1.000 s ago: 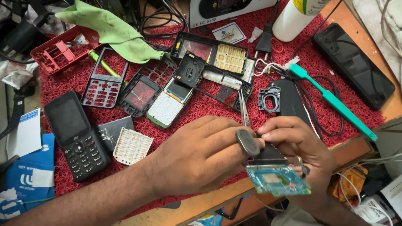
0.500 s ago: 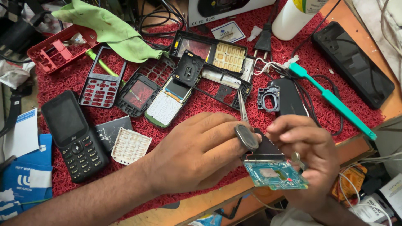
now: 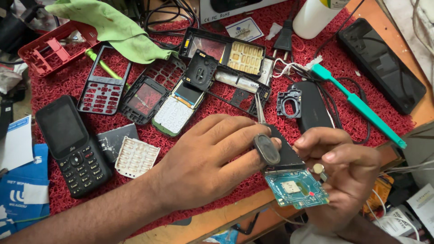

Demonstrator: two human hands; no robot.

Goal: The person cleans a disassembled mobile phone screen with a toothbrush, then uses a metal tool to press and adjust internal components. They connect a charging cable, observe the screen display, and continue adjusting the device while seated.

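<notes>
Showing the left hand (image 3: 212,162) pinching a pair of slim metal tweezers (image 3: 263,135) between thumb and forefinger, its flat dark grip facing the camera and its fine tips pointing up and away toward the far side of the bench; the right hand (image 3: 348,176) is closed around a small blue-green rectangular circuit board with a dark screen panel attached (image 3: 296,186), held at the near edge of the red looped-pile work mat (image 3: 343,58), just above the orange wooden bench edge (image 3: 235,212); the board's long axis runs from upper left to lower right, its screen end lying against the left hand's fingertips and its bare circuit end toward the person; a small round silver component (image 3: 318,169) sits by the right thumb, though whether it is fixed to the board cannot be told; the two hands touch or nearly touch over the board, so the left hand with the tweezers is the nearer tool-bearer, the board lying directly to its right; a black keypad phone (image 3: 72,144) and a white rubber keypad membrane (image 3: 135,157) lie well apart to the left.
</notes>
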